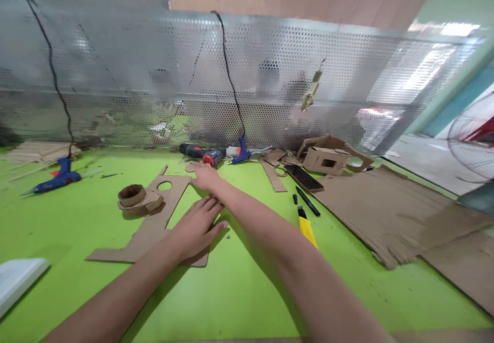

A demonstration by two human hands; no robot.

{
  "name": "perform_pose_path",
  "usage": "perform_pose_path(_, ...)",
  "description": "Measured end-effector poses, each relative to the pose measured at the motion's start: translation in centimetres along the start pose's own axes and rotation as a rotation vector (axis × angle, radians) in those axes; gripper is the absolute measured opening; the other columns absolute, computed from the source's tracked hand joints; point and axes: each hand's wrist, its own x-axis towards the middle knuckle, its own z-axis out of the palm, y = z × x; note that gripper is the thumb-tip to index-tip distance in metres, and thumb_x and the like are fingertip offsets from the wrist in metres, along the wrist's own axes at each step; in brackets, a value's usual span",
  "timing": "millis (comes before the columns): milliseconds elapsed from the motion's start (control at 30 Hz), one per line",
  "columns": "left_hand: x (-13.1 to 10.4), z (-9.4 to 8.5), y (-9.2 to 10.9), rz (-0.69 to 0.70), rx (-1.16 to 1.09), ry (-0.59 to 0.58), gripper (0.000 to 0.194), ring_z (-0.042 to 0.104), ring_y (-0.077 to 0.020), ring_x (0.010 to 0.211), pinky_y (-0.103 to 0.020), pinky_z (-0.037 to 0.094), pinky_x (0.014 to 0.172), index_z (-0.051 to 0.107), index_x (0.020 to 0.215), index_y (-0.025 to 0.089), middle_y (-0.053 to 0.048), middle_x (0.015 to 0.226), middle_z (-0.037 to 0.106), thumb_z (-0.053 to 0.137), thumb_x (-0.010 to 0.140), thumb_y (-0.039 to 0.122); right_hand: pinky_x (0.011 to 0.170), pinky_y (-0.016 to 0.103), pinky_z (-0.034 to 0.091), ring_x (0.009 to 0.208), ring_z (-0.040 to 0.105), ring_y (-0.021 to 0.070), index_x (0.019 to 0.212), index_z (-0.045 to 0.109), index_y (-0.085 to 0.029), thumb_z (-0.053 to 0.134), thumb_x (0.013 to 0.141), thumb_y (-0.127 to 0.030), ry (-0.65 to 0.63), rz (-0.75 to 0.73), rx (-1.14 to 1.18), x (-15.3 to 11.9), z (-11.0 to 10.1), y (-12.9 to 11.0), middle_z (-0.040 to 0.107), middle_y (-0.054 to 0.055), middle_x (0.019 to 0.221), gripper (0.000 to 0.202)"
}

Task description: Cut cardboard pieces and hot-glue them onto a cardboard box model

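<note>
My left hand (198, 224) lies palm down over the lower right part of a flat cut cardboard sheet (148, 235), its fingers stretched out and its thumb apart. The sheet has a round hole near its top. On its left edge sits a cardboard ring piece (133, 197) with a band around it. My right hand (206, 176) reaches across beyond the left one, its fingers low over the table beside a small rounded cardboard piece (190, 166). These fingertips are partly unclear, but they look extended. The left fingertips come close to the right wrist; whether they touch is unclear.
Behind my hands lie a drill (203, 154) and a blue glue gun (242, 152); another glue gun (57, 178) is at left. Rightward are a phone (303, 177), black pen (307, 201), yellow cutter (306, 229), cardboard box (326, 159) and large cardboard sheets (393, 204). Perforated metal backs the table.
</note>
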Motion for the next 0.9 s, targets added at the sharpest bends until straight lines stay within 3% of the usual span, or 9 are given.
perform_pose_path(233, 0.3, 0.1, 0.5, -0.041, -0.023, -0.048, 0.055, 0.045, -0.0415, 0.163, -0.065, 0.04, 0.134, 0.066, 0.153, 0.019, -0.015, 0.17, 0.058, 0.048, 0.115, 0.054, 0.117, 0.06, 0.052, 0.147, 0.058, 0.0371, 0.15, 0.065, -0.019, 0.075, 0.105, -0.043, 0.011, 0.127, -0.063, 2.6, 0.5, 0.2, 0.06, 0.016, 0.159, 0.051)
perform_pose_path(467, 0.3, -0.2, 0.4, -0.025, -0.04, -0.075, 0.047, 0.057, -0.0404, 0.151, -0.064, 0.045, 0.131, 0.069, 0.148, 0.018, -0.016, 0.155, 0.069, 0.052, 0.114, 0.046, 0.113, 0.059, 0.058, 0.135, 0.067, 0.0333, 0.144, 0.068, -0.018, 0.075, 0.107, -0.042, -0.018, 0.24, -0.072, 5.0, 0.5, -1.3, 0.066, 0.014, 0.151, 0.044)
perform_pose_path(633, 0.2, -0.1, 0.2, -0.025, -0.049, -0.041, 0.051, 0.049, -0.04, 0.161, -0.065, 0.041, 0.134, 0.063, 0.157, 0.021, -0.013, 0.168, 0.06, 0.053, 0.114, 0.047, 0.104, 0.052, 0.064, 0.124, 0.073, 0.0295, 0.141, 0.069, -0.018, 0.076, 0.107, -0.039, -0.152, 0.287, 0.003, 6.7, -0.6, -1.3, 0.07, 0.013, 0.143, 0.041)
perform_pose_path(733, 0.3, 0.0, 0.1, -0.026, -0.066, -0.029, 0.051, 0.046, -0.0398, 0.163, -0.067, 0.039, 0.135, 0.063, 0.158, 0.023, -0.012, 0.171, 0.057, 0.054, 0.114, 0.046, 0.101, 0.05, 0.065, 0.12, 0.074, 0.0282, 0.14, 0.07, -0.017, 0.076, 0.107, -0.038, -0.185, 0.304, 0.098, 6.7, -1.1, -0.9, 0.071, 0.012, 0.14, 0.039)
perform_pose_path(900, 0.3, -0.2, 0.1, -0.052, -0.069, -0.079, 0.05, 0.042, -0.0394, 0.166, -0.069, 0.037, 0.136, 0.065, 0.156, 0.023, -0.012, 0.172, 0.056, 0.052, 0.115, 0.048, 0.097, 0.048, 0.066, 0.116, 0.074, 0.0269, 0.138, 0.069, -0.017, 0.075, 0.107, -0.037, -0.065, 0.308, 0.359, 5.0, -2.2, -0.5, 0.071, 0.012, 0.138, 0.037)
